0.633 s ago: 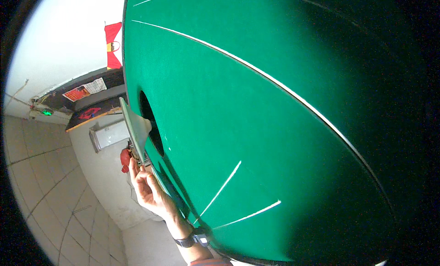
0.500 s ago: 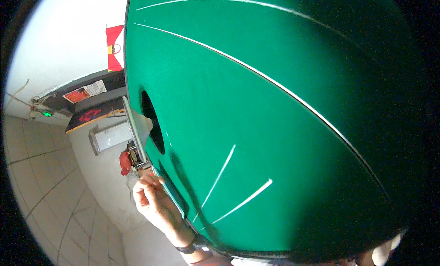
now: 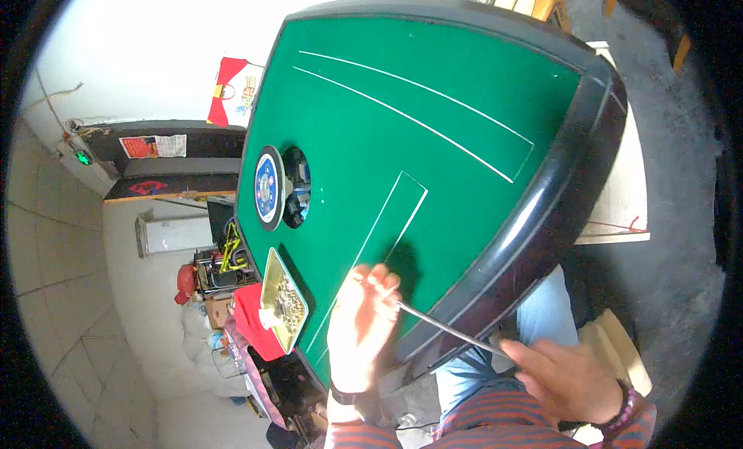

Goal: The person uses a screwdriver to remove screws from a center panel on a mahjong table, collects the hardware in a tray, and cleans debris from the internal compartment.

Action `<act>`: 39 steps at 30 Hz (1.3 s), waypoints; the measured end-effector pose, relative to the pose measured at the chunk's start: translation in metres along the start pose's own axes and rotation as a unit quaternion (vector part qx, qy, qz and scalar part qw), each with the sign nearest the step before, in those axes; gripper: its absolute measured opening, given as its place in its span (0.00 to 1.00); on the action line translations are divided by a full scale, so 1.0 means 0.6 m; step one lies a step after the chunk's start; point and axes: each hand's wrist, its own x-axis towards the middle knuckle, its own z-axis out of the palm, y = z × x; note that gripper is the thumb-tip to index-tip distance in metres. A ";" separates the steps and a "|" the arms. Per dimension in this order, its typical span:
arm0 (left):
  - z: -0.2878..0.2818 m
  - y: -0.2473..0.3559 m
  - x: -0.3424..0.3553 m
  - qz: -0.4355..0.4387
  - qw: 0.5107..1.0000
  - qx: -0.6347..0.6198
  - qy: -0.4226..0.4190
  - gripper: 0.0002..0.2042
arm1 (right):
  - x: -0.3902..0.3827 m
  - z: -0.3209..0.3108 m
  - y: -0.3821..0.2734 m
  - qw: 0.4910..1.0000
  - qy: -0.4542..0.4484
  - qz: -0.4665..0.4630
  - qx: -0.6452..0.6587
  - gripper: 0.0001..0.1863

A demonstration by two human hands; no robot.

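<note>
The green felt table top (image 3: 457,101) has a thick black rim (image 3: 534,193) and white outlines drawn on it. My right hand (image 3: 565,375), somewhat blurred, is wrapped round the rear end of a screwdriver (image 3: 453,330); its handle is hidden in my palm. The thin metal shaft points left across the near rim. At its tip my left hand (image 3: 365,313) is raised above the felt, fingers curled in a pinch. Whatever lies between those fingertips is too small to make out. A pale shallow tray (image 3: 298,334) of small brass-coloured pieces, perhaps screws, rests at the left edge.
A round blue-centred disc with a black rim (image 3: 269,187) leans up beside a round hole (image 3: 297,187) in the felt. Past the left edge lie a red cloth (image 3: 251,321) and household clutter. A pale board (image 3: 619,193) is on the right, above the grey floor.
The green top filled most of the view and now appears lower, with its rim showing. My right hand has come from its lower right edge to hold the screwdriver. My left hand moved right.
</note>
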 end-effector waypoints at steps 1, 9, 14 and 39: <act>0.001 -0.010 -0.001 -0.008 1.000 -0.008 -0.010 0.06 | 0.006 0.009 0.008 1.000 -0.011 -0.020 -0.017 0.28; 0.012 -0.029 -0.025 -0.021 0.998 -0.022 -0.055 0.07 | 0.002 0.047 0.010 0.997 0.014 -0.054 -0.044 0.32; 0.012 -0.025 -0.031 -0.022 0.998 -0.027 -0.050 0.07 | 0.000 0.048 0.009 0.999 0.003 -0.050 -0.019 0.31; -0.040 0.009 -0.010 0.045 0.989 0.122 -0.065 0.10 | 0.041 0.041 -0.014 0.998 -0.023 -0.001 -0.064 0.27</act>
